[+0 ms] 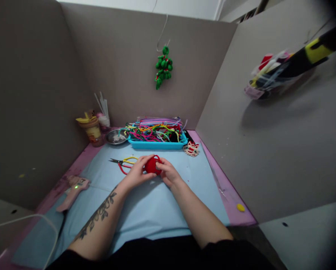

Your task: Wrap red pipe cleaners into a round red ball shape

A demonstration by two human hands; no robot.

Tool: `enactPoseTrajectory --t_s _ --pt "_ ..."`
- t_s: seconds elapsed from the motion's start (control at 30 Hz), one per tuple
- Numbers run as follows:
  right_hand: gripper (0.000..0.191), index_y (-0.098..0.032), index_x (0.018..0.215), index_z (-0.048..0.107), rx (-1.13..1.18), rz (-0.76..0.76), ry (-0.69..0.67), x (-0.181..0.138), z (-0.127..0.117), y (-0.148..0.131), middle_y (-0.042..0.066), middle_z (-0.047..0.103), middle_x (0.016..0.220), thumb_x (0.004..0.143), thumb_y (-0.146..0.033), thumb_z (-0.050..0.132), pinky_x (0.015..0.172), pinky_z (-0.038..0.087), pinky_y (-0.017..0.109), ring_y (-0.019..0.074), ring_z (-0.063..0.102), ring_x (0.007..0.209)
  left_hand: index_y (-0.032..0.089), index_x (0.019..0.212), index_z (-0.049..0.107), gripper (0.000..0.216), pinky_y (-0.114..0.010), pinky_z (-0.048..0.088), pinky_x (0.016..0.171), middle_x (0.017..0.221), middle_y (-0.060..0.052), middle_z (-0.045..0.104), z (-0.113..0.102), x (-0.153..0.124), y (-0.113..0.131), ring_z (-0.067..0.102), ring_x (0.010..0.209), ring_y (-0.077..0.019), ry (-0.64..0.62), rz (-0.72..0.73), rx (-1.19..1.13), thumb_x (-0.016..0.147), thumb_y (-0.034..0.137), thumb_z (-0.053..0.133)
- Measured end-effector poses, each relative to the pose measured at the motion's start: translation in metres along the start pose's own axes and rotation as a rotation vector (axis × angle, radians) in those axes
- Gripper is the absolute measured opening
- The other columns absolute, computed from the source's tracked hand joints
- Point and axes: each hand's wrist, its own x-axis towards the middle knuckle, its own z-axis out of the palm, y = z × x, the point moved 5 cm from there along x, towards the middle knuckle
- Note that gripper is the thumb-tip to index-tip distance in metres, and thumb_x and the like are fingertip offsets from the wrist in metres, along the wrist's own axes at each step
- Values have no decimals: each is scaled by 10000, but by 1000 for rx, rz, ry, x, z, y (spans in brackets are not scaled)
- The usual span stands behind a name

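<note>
The left hand [140,169] and right hand [168,172] are gripping 1 red ball [151,166] between them. The left curls its fingers and thumb around the near left side; the right pinches at the right side, thumb against fingertips. A red loop shows at the top of the ball, which is over the middle of the work area; whether it touches the surface below, I cannot tell.

Gray walls [122,67] stand on 3 sides. The pink table [232,195] bears a blue cloth [148,210]. Beyond the hands, a blue tray [158,145] is heaped with colored stems [153,132]. The glue gun [73,193] lies at left, its green light lit. A green charm [164,64] hangs on the back wall. The scissors [119,162] lie with blades apart, just beyond the left wrist. Behind them are a cup [94,132] and a metal dish [116,137]. A lion face [191,149] lies just beside the tray's right end, and 1 yellow cap [240,207] near the table's right edge.
</note>
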Motion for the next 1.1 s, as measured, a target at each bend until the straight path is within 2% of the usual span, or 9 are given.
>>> enactPoseTrajectory --t_s 0.13,0.23,0.3,0.4,0.5,0.67,0.83,0.97,1.1 --pt "303 -198 817 587 62 -10 77 3 -8 -9 5 671 808 675 -426 726 603 462 251 155 626 746 262 1353 415 695 -410 453 965 1304 -109 449 -2 0 -1 458 1210 -259 12 -14 18 715 281 692" --pt "270 -215 835 557 165 -24 310 8 -33 -24 -3 663 807 788 -477 599 555 451 232 133 626 722 242 1340 425 680 -412 448 967 1273 -111 467 -8 1 -2 467 1189 -255 53 -35 70 714 289 687" --pt "276 -209 804 520 232 -83 489 8 -55 -36 -18 627 671 846 -482 518 512 428 215 107 590 604 233 1334 426 670 -414 443 970 1273 -113 468 -12 2 -3 466 1187 -254 87 -47 90 718 298 680" --pt "230 -220 785 473 237 -164 589 10 -76 -49 -117 368 408 830 -429 558 410 309 180 67 369 368 237 1337 416 658 -419 443 967 1301 -117 451 -17 3 -3 460 1197 -260 135 -70 80 733 316 666" --pt "253 -236 769 426 150 -262 549 13 -80 -54 -143 299 392 742 -353 649 397 263 170 55 295 351 244 1336 415 666 -432 445 959 1305 -120 450 -19 3 -4 467 1191 -271 156 -89 61 729 340 672" --pt "339 -250 851 446 49 -306 498 16 -77 -45 -105 491 494 616 -248 691 465 394 199 77 474 457 237 1341 414 681 -411 461 937 1309 -125 447 -20 2 -4 469 1193 -272 170 -102 35 727 371 675" --pt "402 -225 803 491 1 -273 401 15 -69 -45 -32 625 659 514 -189 768 516 464 240 98 561 552 231 1340 416 690 -396 463 931 1304 -127 453 -19 3 -6 469 1195 -269 166 -97 48 720 379 682" --pt "334 -196 774 544 -13 -169 306 9 -50 -45 -22 611 615 555 -278 782 424 392 206 73 501 476 241 1336 419 687 -399 463 931 1310 -122 451 -19 3 -7 465 1196 -269 172 -95 51 716 369 684" --pt "320 -192 724 540 -6 -121 197 2 -32 -44 -101 399 408 617 -413 744 328 199 168 37 297 348 231 1337 415 695 -382 483 907 1307 -123 445 -19 3 -6 469 1188 -263 179 -99 25 713 374 687"
